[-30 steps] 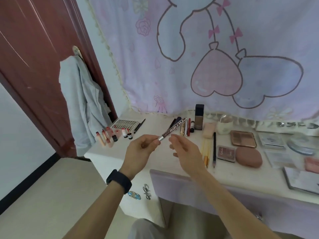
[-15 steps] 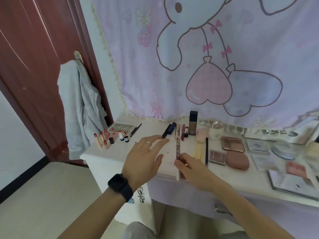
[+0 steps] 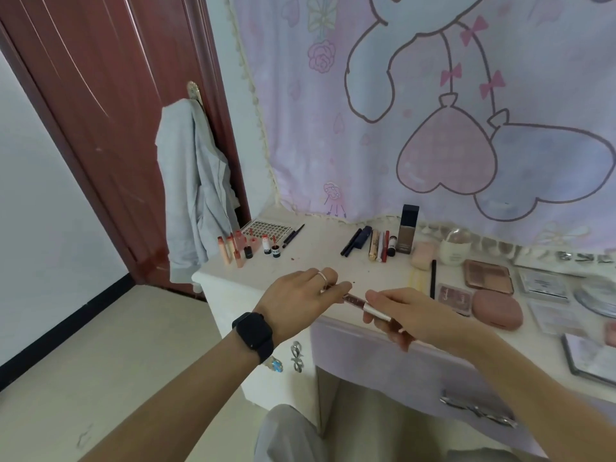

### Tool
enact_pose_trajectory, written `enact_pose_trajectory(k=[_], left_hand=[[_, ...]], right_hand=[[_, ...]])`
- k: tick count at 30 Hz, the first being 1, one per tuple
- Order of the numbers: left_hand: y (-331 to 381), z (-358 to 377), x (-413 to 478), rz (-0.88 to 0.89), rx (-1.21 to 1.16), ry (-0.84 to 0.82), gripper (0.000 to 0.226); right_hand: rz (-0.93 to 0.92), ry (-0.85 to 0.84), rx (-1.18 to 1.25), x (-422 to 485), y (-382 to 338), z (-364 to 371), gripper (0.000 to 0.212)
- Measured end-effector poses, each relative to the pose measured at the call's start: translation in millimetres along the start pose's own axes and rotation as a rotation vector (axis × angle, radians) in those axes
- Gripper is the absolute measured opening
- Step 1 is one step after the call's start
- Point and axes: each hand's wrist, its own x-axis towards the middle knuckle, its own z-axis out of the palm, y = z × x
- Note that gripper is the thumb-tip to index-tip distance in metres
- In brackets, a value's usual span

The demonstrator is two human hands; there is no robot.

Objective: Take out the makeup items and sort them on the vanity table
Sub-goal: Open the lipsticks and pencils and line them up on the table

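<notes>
**mochi_desk:** ok so where's the thing at right now? I see the slim patterned pen (image 3: 355, 299) held up off the vanity table (image 3: 333, 265), in front of the foundation bottle (image 3: 408, 232) and a bit to its left, roughly over the front edge.

**rollerpin:** yep, both hands on it. the left hand (image 3: 297, 295) pinches the pen's left tip between thumb and fingertips, with the other fingers bunched close. the right hand (image 3: 409, 311) has its fingers curled round the barrel, just past the pale band. looks to me like uncapping it, or just checking it before it gets filed.

**mochi_desk:** how's it gonna handle tho?

**rollerpin:** my guess is super light, stiff, smooth and round, so it'll roll the moment you set it down loose. if there's a cap at that band, gripping only the ends could pop it apart. I'd take it mid-barrel in one hand and lay it flat.

**mochi_desk:** and where would it go?

**rollerpin:** probably the stick pile (image 3: 375, 246) lying just left of the foundation bottle, parallel to those so it butts against a neighbour. the lipsticks (image 3: 238, 251) are way off to the bottle's left and the palettes (image 3: 486, 274) are to its right. wrong crowd either way, I'd say.
</notes>
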Motion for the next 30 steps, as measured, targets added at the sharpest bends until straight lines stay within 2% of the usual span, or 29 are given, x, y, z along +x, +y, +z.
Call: enact_pose_trajectory(k=[3,5,9,11,13,14,17,20,25,30], left_hand=[[-2,5,-5,0.007,0.004,0.031,0.03],[-4,8,-9,0.005,-0.027,0.02,0.022],[-8,13,-22,-0.055,-0.076,-0.088,0.033],[-8,13,-30,-0.105,-0.108,-0.116,0.027],[-9,13,-35,-0.148,-0.121,-0.11,0.024],[-10,12,-38,-0.169,-0.124,-0.107,0.024],[-13,12,-42,-0.221,-0.131,-0.104,0.029],[-16,14,-42,-0.198,-0.115,-0.098,0.032],[-19,13,-42,-0.215,-0.135,-0.094,0.034],[-17,14,-46,-0.301,-0.2,-0.13,0.034]], right_hand=[[0.059,-0.038,0.161,8,4,5,0.051],[0.051,0.023,0.13,13,4,10,0.049],[-0.141,0.243,-0.441,18,0,21,0.041],[-0.282,0.29,-0.57,17,0,23,0.031],[-0.344,0.279,-0.55,19,4,17,0.013],[-0.319,0.261,-0.493,20,5,13,0.009],[-0.127,0.182,-0.236,20,-3,7,0.026],[-0.083,0.141,-0.234,21,-11,7,0.035],[-0.259,0.299,-0.227,25,-4,8,0.003],[-0.526,0.409,-0.49,30,7,14,0.012]])
